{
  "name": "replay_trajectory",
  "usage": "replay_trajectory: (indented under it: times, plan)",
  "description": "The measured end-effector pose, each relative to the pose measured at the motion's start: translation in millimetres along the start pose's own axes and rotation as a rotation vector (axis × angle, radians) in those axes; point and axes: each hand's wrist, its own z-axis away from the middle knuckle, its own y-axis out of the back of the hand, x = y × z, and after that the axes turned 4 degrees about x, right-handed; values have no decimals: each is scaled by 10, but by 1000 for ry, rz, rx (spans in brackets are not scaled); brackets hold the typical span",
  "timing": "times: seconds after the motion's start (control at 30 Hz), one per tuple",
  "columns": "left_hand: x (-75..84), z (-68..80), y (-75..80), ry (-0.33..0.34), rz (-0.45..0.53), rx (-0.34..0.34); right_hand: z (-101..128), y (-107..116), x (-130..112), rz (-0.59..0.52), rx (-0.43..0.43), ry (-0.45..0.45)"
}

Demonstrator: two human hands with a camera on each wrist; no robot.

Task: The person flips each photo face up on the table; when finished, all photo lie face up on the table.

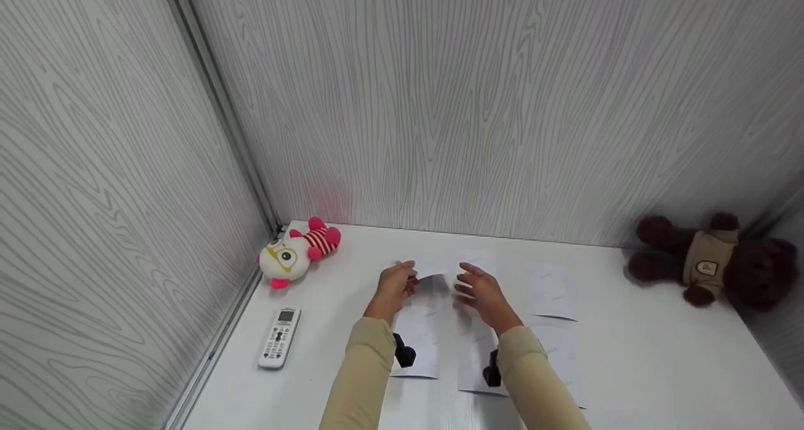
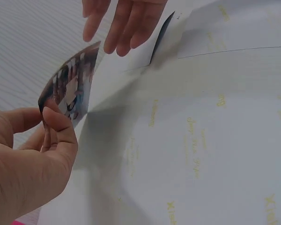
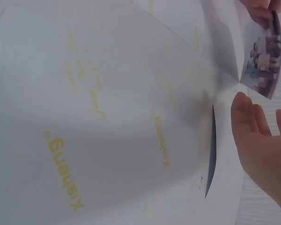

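Observation:
My left hand (image 1: 396, 285) pinches one edge of a photo print (image 2: 75, 86) between thumb and fingers. The print is tilted up and slightly bowed, and a group of people shows on its picture side. To its right, my right hand (image 1: 482, 294) holds nothing, its fingers loosely extended and spread toward the print's free edge. Under and beside the hands lie several photo prints with their white backs up, one below the left hand (image 1: 418, 336) and one under the right forearm (image 1: 475, 354). Yellow lettering marks the back of the print (image 3: 107, 136) in the right wrist view.
Farther right on the white table (image 1: 653, 354) lie two more face-down prints, one behind the other (image 1: 546, 289). A white remote control (image 1: 279, 339) and a pink-and-white plush toy (image 1: 295, 254) are at the left. At the right back lies a brown teddy bear (image 1: 710, 260). Grey wood-grain panels (image 1: 427, 103) stand behind.

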Motion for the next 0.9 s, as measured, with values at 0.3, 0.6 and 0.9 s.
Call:
replay_trajectory:
  times: [0.3, 0.6, 0.9]
  plan:
    - [57, 13, -21, 59, 31, -116, -16, -38, -23, 130, 44, 115]
    - [39, 13, 4, 63, 30, -222, -43, -91, -12, 257, 111, 252]
    - [117, 44, 11, 60, 10, -232, -56, -108, -84, 387, 168, 394]
